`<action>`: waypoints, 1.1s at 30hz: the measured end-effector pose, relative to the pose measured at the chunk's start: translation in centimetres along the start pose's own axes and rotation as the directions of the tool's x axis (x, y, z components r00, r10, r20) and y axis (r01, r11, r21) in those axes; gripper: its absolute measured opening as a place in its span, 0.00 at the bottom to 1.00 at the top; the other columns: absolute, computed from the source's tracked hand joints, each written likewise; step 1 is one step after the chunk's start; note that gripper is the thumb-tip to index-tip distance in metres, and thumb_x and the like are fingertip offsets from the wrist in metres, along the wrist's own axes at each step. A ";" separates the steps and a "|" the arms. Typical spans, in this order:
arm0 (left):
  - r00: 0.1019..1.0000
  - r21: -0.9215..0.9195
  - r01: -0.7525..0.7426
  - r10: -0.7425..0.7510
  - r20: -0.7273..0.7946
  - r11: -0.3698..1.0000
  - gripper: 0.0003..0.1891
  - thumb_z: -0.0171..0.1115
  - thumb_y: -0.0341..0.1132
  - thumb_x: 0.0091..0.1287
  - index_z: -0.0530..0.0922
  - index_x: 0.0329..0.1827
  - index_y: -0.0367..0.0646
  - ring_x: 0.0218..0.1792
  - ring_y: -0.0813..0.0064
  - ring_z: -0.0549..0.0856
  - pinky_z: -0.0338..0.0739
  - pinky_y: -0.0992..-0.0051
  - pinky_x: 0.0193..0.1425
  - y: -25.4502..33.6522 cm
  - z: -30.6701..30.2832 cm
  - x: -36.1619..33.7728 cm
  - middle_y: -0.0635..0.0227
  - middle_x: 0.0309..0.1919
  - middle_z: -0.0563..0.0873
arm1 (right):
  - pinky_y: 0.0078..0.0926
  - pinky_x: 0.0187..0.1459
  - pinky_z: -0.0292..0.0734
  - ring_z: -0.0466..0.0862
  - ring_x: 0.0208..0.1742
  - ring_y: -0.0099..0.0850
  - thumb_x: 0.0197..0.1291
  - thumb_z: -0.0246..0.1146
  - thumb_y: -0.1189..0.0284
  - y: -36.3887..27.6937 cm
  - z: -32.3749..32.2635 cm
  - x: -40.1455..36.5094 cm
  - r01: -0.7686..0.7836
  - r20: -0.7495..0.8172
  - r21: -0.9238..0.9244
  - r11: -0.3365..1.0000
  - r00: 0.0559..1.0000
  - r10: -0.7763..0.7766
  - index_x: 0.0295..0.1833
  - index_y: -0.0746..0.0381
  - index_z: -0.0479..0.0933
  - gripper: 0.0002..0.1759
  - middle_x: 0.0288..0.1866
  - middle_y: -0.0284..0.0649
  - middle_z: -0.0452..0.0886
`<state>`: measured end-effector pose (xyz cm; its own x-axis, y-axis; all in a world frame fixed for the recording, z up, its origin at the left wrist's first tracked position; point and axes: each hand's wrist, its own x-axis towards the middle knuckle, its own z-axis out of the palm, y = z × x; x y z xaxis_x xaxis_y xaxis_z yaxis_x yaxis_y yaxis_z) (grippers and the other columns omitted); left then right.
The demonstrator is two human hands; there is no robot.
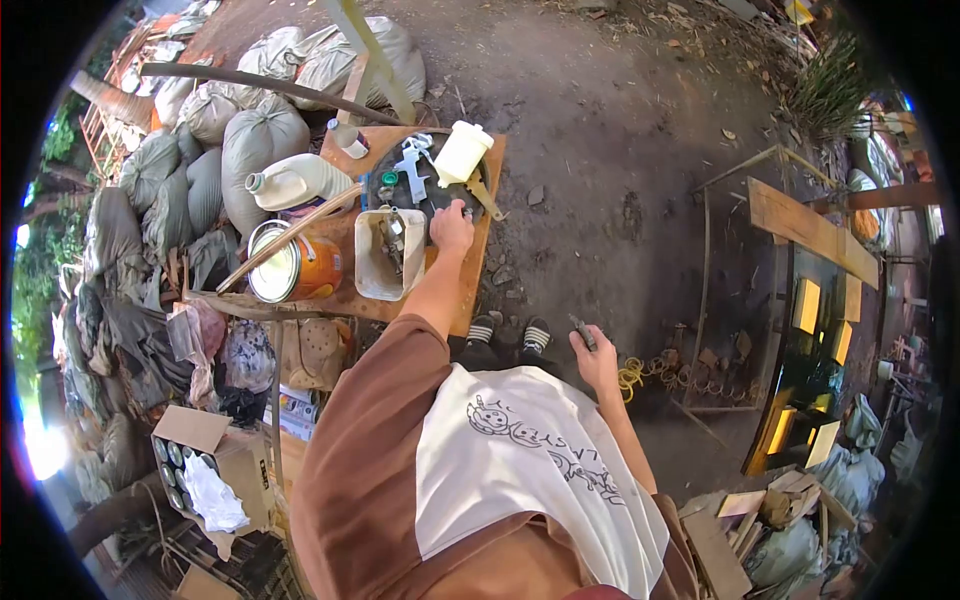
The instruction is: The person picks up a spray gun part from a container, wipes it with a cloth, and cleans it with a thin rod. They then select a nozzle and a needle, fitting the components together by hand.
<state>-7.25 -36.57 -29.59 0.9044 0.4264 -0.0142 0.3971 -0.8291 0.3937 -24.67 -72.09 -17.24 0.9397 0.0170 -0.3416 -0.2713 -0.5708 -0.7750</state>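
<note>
My left hand (452,230) reaches over a round black tray (432,203) on the wooden table, its fingers closed at the tray's right side. What they pinch, if anything, is too small to make out. Just beyond the fingers is a white plastic cup (463,154), and a silvery-blue metal piece (413,168) lies in the tray beside a small green cap (389,179). A putty-coloured scraper-like blade (485,195) sticks out over the table edge. Low on the right, my right hand (598,360) is closed around a short dark grey tool (581,332).
On the wooden table (343,290) stand a white tub (365,260) with metal parts, an orange paint can (318,268), a white jug (318,182) and a small bottle (348,140). Filled sacks (262,140) line the left. A yellow coiled hose (631,378) lies on the ground at right.
</note>
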 end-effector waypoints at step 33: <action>0.891 -0.698 0.382 -0.041 0.452 0.606 0.18 0.73 0.45 0.69 0.87 0.51 0.40 0.40 0.75 0.87 0.82 0.71 0.50 -16.2 -13.6 -25.2 0.68 0.36 0.90 | 0.33 0.58 0.80 0.88 0.52 0.36 0.67 0.72 0.61 -8.2 18.6 2.8 0.255 0.515 0.151 0.955 0.804 -0.296 0.62 0.63 0.85 0.23 0.52 0.47 0.89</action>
<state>-38.62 -28.99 -23.15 0.8601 0.2504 -0.4444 0.4772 -0.0872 0.8744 -23.62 -52.10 -21.71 0.7290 0.6058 -0.3189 -0.0506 -0.4168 -0.9076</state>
